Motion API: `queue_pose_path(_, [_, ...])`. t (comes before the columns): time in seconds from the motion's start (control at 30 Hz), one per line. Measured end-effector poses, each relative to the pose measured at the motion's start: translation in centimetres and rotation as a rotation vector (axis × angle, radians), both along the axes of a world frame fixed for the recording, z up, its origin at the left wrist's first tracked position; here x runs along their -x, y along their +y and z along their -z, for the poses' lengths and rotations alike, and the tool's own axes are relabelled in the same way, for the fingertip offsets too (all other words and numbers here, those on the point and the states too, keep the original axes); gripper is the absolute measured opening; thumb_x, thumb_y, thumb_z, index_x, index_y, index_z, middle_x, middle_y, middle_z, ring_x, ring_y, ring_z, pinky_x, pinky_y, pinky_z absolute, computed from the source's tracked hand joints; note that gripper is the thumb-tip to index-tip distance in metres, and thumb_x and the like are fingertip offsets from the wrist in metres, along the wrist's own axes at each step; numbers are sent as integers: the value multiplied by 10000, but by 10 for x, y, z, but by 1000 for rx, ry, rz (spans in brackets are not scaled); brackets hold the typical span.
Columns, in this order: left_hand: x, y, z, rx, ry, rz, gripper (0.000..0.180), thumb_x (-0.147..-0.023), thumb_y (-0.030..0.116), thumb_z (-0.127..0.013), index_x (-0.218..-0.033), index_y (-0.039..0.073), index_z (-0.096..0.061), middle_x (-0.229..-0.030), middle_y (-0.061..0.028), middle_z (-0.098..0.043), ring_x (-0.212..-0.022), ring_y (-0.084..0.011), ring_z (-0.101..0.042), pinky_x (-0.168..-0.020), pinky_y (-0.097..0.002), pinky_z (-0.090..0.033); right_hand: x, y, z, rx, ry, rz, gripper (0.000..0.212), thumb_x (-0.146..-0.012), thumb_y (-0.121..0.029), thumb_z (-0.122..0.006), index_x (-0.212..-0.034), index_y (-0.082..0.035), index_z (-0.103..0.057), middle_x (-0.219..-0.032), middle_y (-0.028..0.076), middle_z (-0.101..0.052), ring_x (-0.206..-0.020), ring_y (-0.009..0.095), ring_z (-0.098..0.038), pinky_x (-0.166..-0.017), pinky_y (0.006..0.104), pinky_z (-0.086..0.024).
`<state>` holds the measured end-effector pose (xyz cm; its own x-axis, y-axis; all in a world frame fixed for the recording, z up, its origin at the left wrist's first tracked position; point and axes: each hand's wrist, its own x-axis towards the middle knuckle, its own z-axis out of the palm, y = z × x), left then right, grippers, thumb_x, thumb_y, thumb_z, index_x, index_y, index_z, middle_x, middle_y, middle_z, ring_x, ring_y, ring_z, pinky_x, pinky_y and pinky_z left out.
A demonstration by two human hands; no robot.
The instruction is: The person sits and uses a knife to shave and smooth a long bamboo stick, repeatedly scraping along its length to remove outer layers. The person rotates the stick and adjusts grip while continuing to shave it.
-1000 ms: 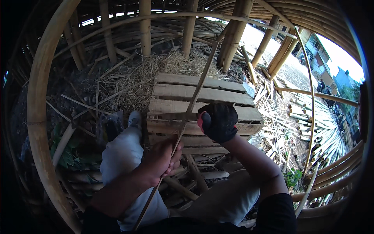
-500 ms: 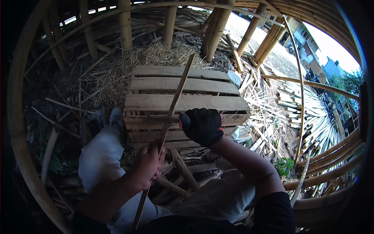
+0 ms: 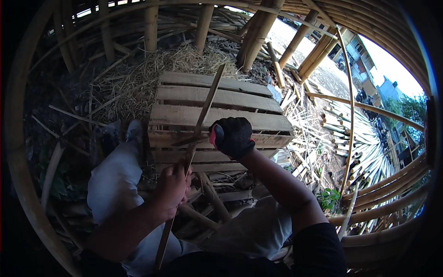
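A long, narrow bamboo strip [image 3: 207, 102] slants from my lap up over the slatted wooden crate [image 3: 217, 118]. My bare left hand [image 3: 173, 185] is closed around its lower half. In a black glove with red patches, my right hand [image 3: 232, 137] is closed just right of the strip. From that fist a dark, thin knife blade [image 3: 183, 141] sticks out to the left and crosses the strip above my left hand; the glove hides the handle. The strip's upper end rises free over the crate's far slats.
Dry shavings [image 3: 177, 62] are heaped behind the crate. Cut bamboo poles [image 3: 357, 138] lie stacked at the right, beyond a bamboo rail [image 3: 369, 107]. Thick bamboo posts [image 3: 258, 34] stand at the back. Bamboo pieces [image 3: 212, 196] lie below the crate, between my legs.
The knife blade now shows plainly across the strip, sticking out to its left. My right hand has turned a little and sits slightly further left and higher. My left hand keeps its hold.
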<state>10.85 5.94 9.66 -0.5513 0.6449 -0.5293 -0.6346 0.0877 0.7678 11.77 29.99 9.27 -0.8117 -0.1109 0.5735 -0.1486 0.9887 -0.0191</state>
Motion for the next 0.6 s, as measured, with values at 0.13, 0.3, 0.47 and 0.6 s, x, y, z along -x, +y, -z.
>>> queue_pose_path(0.13, [4,-13,-5,-7,-29,-7,295,-1066,384,-387,-917,151,-490,-549,57,-349,-393,-48,-310,-346,-220,-233,-18,-38,-36,19,-382,121,394,-963,-442,-537,-790,-130,-705,-746,96,-686,-664,323,-672,-607,438,-516])
queue_pose_path(0.3, [-6,10,0,-8,-39,91,235,-1049,368,-424,-938,173,-493,-548,55,-347,-391,-50,-304,-343,-221,-231,-30,20,-28,-29,-289,-23,481,-957,-534,-531,-764,-124,-693,-709,102,-669,-636,318,-677,-564,442,-521])
queue_pose_path(0.47, [-7,4,5,23,-64,7,199,-1029,337,-445,-936,168,-499,-547,51,-345,-372,-63,-298,-326,-234,-230,-35,7,-15,-52,-203,-48,440,-939,-513,-563,-759,-126,-665,-700,87,-669,-605,302,-673,-518,425,-512])
queue_pose_path(0.6, [-3,7,7,23,-75,21,165,-1006,316,-479,-938,168,-506,-554,50,-351,-378,-64,-301,-329,-238,-232,-39,11,-16,-5,-257,-46,422,-913,-517,-592,-745,-135,-653,-696,66,-672,-601,295,-672,-505,414,-504])
